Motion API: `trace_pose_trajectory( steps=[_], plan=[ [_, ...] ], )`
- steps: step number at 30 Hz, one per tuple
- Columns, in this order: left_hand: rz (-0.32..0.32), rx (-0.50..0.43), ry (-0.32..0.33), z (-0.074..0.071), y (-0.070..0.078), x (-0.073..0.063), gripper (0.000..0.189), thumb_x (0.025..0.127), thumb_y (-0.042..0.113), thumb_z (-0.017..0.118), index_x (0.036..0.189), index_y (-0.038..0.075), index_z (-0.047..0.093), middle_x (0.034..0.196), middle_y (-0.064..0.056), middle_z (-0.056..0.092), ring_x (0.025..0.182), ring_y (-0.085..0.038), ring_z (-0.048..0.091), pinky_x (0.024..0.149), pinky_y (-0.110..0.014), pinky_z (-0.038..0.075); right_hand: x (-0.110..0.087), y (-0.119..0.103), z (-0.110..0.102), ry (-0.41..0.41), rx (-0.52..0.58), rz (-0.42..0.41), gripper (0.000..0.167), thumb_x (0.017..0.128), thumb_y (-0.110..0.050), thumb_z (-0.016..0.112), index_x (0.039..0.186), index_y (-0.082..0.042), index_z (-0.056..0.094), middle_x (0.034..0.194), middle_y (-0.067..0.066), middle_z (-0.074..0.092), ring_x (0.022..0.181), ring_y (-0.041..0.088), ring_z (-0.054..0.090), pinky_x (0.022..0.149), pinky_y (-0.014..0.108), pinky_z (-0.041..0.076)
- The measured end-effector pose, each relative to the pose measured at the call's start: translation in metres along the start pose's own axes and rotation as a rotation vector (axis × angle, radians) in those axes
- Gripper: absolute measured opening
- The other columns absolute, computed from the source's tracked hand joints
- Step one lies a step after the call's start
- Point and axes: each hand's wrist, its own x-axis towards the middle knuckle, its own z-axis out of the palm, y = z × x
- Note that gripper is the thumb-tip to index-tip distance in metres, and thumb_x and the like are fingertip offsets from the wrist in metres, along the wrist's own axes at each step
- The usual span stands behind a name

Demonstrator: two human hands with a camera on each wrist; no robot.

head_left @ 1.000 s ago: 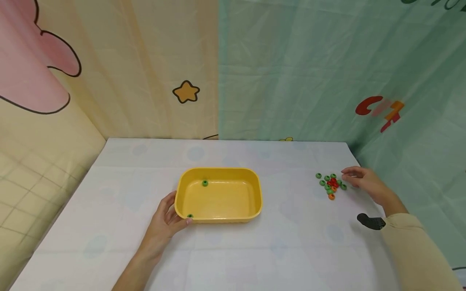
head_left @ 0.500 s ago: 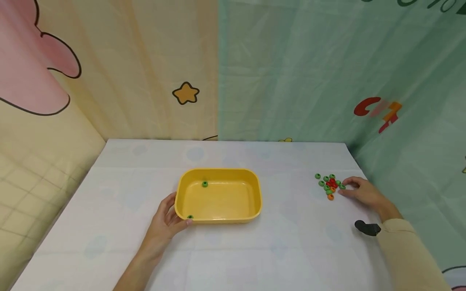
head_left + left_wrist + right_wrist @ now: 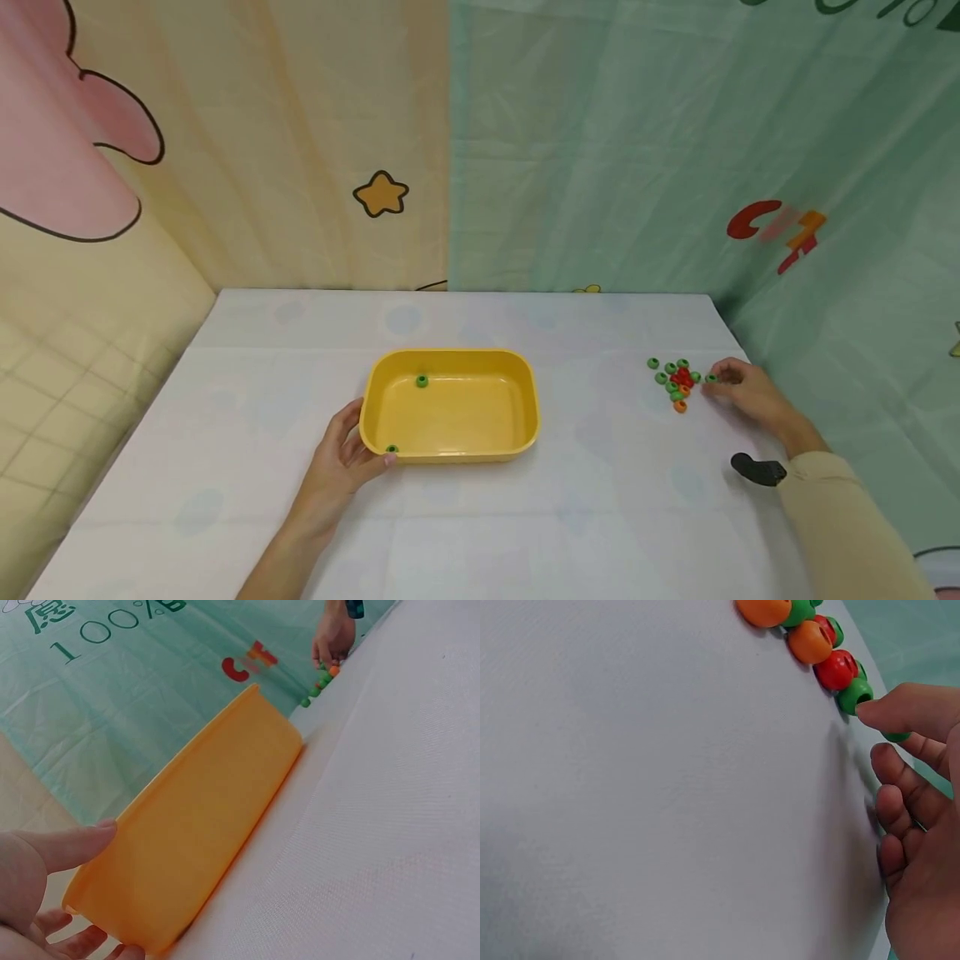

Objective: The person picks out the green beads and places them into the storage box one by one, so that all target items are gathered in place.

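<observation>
A yellow plastic tray (image 3: 453,408) sits on the white table with two green beads inside, one (image 3: 422,381) toward the back and one (image 3: 392,449) by the front left corner. My left hand (image 3: 337,458) grips the tray's left front corner, the thumb on the rim and the fingers along the side. At the right, my right hand (image 3: 750,400) pinches a green bead (image 3: 711,378) between thumb and index finger. Just left of it lies a loose cluster of green, red and orange beads (image 3: 834,669). In the right wrist view the thumb hides most of the pinched bead.
The white cloth-covered table (image 3: 585,517) reaches back to printed curtains (image 3: 585,150) behind and at both sides. A black strap end (image 3: 759,470) sticks out at the right wrist.
My right hand has come down beside the cluster, and a green bead at its right edge is now between the fingers, slightly lifted away. The left hand and tray have stayed put.
</observation>
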Motion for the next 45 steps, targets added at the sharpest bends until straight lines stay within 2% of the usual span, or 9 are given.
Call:
trace_pose_trajectory(
  steps=[8, 18, 22, 27, 34, 41, 45],
  plan=[
    [0.004, -0.003, -0.004, 0.0, -0.002, 0.0, 0.096, 0.088, -0.001, 0.08, 0.162, 0.01, 0.02, 0.166, -0.01, 0.022, 0.147, -0.034, 0.034, 0.105, -0.021, 0.046, 0.002, -0.018, -0.003, -0.012, 0.061, -0.027, 0.035, 0.097, -0.018, 0.074, 0.117, 0.005, 0.057, 0.1, 0.007, 0.058, 0.086, 0.014, 0.051, 0.067, 0.025, 0.048],
    [0.003, -0.008, -0.016, 0.001, -0.007, 0.003, 0.095, 0.088, -0.002, 0.079, 0.162, 0.01, 0.021, 0.166, -0.009, 0.021, 0.147, -0.034, 0.033, 0.107, -0.024, 0.045, 0.012, -0.05, 0.001, -0.116, 0.164, -0.031, 0.039, 0.099, -0.021, 0.073, 0.122, 0.005, 0.055, 0.102, 0.004, 0.062, 0.09, 0.016, 0.055, 0.076, 0.03, 0.052],
    [0.015, -0.004, -0.017, 0.001, -0.005, 0.001, 0.094, 0.088, -0.002, 0.079, 0.161, 0.009, 0.021, 0.166, -0.01, 0.022, 0.147, -0.035, 0.034, 0.106, -0.024, 0.046, 0.018, -0.065, 0.007, -0.141, 0.18, -0.068, 0.035, 0.1, -0.016, 0.071, 0.122, 0.006, 0.055, 0.105, 0.006, 0.061, 0.094, 0.015, 0.055, 0.08, 0.029, 0.052],
    [0.02, 0.005, -0.023, -0.001, -0.003, 0.0, 0.093, 0.089, -0.002, 0.079, 0.162, 0.009, 0.02, 0.166, -0.01, 0.022, 0.146, -0.035, 0.035, 0.105, -0.023, 0.046, 0.03, -0.079, 0.019, -0.166, 0.194, -0.095, 0.032, 0.099, -0.01, 0.071, 0.122, 0.006, 0.056, 0.104, 0.007, 0.061, 0.092, 0.015, 0.056, 0.079, 0.032, 0.053],
    [0.03, 0.001, -0.022, -0.002, -0.001, 0.0, 0.094, 0.089, -0.001, 0.079, 0.162, 0.009, 0.02, 0.166, -0.009, 0.022, 0.146, -0.035, 0.035, 0.106, -0.023, 0.046, 0.036, -0.112, 0.03, -0.187, 0.186, -0.123, 0.031, 0.098, -0.013, 0.073, 0.121, 0.002, 0.06, 0.106, 0.009, 0.061, 0.094, 0.021, 0.055, 0.08, 0.035, 0.054],
    [0.03, -0.004, -0.024, -0.001, -0.002, 0.001, 0.094, 0.089, 0.0, 0.079, 0.162, 0.009, 0.019, 0.165, -0.009, 0.023, 0.147, -0.034, 0.034, 0.106, -0.023, 0.046, 0.045, -0.128, 0.041, -0.207, 0.175, -0.146, 0.027, 0.097, -0.012, 0.073, 0.119, 0.001, 0.062, 0.108, 0.011, 0.064, 0.1, 0.027, 0.056, 0.087, 0.041, 0.054],
    [0.028, -0.001, -0.021, -0.002, -0.001, 0.0, 0.095, 0.089, 0.0, 0.079, 0.162, 0.01, 0.019, 0.166, -0.009, 0.022, 0.147, -0.034, 0.034, 0.105, -0.023, 0.046, 0.049, -0.138, 0.051, -0.23, 0.183, -0.188, 0.024, 0.097, -0.011, 0.073, 0.115, 0.001, 0.064, 0.107, 0.012, 0.064, 0.098, 0.027, 0.057, 0.084, 0.038, 0.053]
  ],
)
